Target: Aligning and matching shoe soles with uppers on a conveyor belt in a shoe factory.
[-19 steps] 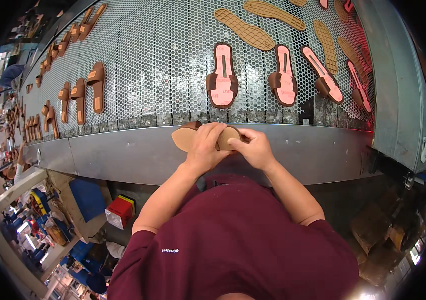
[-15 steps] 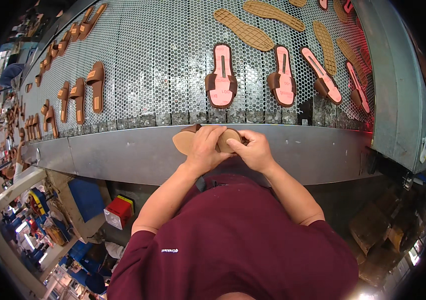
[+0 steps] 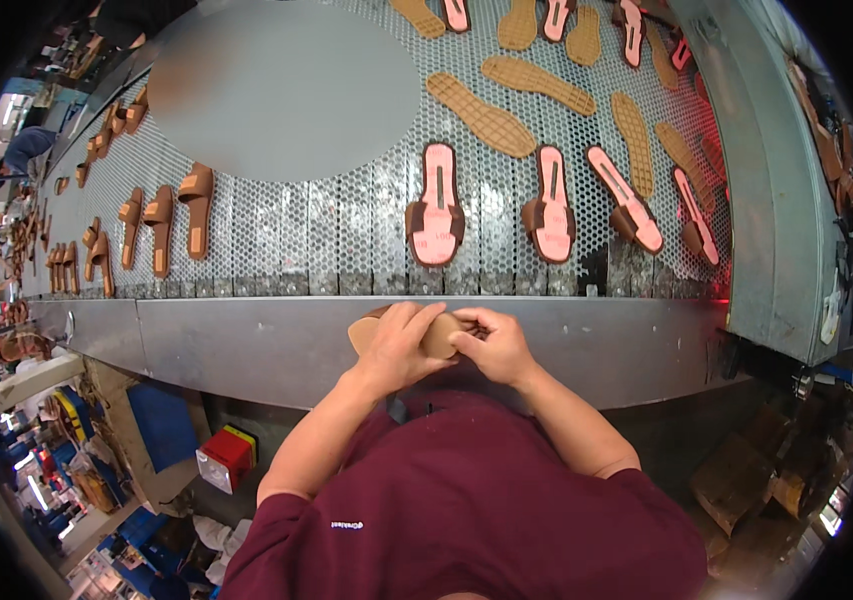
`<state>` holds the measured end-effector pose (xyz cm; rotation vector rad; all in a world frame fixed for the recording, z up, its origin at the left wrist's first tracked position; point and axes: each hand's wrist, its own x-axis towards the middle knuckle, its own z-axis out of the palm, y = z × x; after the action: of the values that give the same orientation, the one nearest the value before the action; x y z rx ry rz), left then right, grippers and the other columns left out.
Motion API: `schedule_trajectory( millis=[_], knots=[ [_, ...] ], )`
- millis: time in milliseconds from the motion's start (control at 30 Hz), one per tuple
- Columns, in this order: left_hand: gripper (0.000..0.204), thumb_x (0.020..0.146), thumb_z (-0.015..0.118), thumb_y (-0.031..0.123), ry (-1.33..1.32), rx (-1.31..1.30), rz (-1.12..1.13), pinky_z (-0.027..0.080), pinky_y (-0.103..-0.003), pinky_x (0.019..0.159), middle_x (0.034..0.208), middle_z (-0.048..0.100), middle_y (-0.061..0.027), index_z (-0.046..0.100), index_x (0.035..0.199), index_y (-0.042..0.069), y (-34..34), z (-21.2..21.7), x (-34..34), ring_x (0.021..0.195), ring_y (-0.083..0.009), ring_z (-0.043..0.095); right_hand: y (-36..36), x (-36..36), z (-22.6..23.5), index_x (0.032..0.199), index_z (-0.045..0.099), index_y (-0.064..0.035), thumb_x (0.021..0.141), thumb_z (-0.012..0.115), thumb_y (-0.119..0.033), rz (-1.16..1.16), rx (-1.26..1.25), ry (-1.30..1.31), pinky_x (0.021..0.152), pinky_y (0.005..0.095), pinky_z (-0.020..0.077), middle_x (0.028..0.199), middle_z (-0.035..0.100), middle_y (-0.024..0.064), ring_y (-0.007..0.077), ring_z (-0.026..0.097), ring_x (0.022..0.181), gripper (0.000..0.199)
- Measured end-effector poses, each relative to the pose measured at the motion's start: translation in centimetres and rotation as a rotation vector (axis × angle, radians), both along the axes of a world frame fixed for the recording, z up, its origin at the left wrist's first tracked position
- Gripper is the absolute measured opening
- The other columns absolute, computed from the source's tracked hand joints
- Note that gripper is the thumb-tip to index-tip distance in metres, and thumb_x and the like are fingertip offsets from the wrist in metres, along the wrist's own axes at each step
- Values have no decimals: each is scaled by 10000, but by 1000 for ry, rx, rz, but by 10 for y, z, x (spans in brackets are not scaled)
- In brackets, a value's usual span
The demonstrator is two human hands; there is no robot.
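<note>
A tan-soled slide sandal [image 3: 440, 338] is held above the metal front edge. My left hand [image 3: 398, 343] wraps over its middle, hiding most of the brown strap. One rounded end of the sole sticks out to the left. My right hand [image 3: 494, 346] is closed at the other end, thumb on the tan surface and fingers curled behind the rim. Beyond my hands, slide uppers with pink bottoms [image 3: 436, 215] lie on the mesh belt [image 3: 306, 230], with several loose tan soles [image 3: 481, 112] behind them.
Finished-looking brown slides [image 3: 197, 210] stand in rows on the belt's left. A grey machine housing [image 3: 776, 250] with red light at its opening closes off the right. The metal ledge [image 3: 246, 335] runs before me. A red box [image 3: 228, 455] sits below left.
The view has tilted, so belt and ledge appear lower and more of the belt's far part shows. Both hands still hold the sandal, the right fingers shifted slightly at its end.
</note>
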<state>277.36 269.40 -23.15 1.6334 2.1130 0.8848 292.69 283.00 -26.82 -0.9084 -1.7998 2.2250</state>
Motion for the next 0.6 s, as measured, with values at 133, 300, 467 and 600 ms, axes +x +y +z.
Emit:
schedule_trajectory(
  millis=[133, 300, 467, 600],
  knots=[
    [749, 656, 934, 284, 79, 197, 241, 506, -413, 945, 1204, 616, -172, 569, 1263, 42, -25, 50, -49, 1105, -315, 622, 54, -31, -11, 1318, 561, 25, 798, 834, -222, -92, 391, 2, 821, 333, 547, 1115, 680, 151, 212, 674, 931, 637],
    [706, 706, 907, 244, 63, 292, 775, 465, -407, 1043, 1350, 545, -227, 540, 1259, 3, -64, 25, -130, 1250, -337, 566, 173, -106, -30, 1416, 470, -9, 752, 832, -264, -29, 1172, -201, 1056, 447, 422, 1345, 538, 240, 408, 521, 1238, 798],
    [595, 810, 828, 312, -85, -200, 1086, 492, -382, 963, 1241, 622, -170, 585, 1225, -38, -93, -45, -130, 1115, -294, 618, 240, -156, -31, 1528, 350, -108, 774, 835, -337, 278, 1214, -663, 1159, 473, 334, 1571, 315, 215, 409, 331, 1429, 926],
    [518, 889, 762, 359, -695, -206, 970, 512, -323, 894, 1145, 667, -105, 606, 1230, 3, -42, -68, -70, 1038, -173, 618, 270, -172, -48, 1551, 307, -131, 734, 863, -410, 485, 1035, -757, 1161, 480, 340, 1578, 292, 208, 402, 283, 1452, 1027]
  ],
)
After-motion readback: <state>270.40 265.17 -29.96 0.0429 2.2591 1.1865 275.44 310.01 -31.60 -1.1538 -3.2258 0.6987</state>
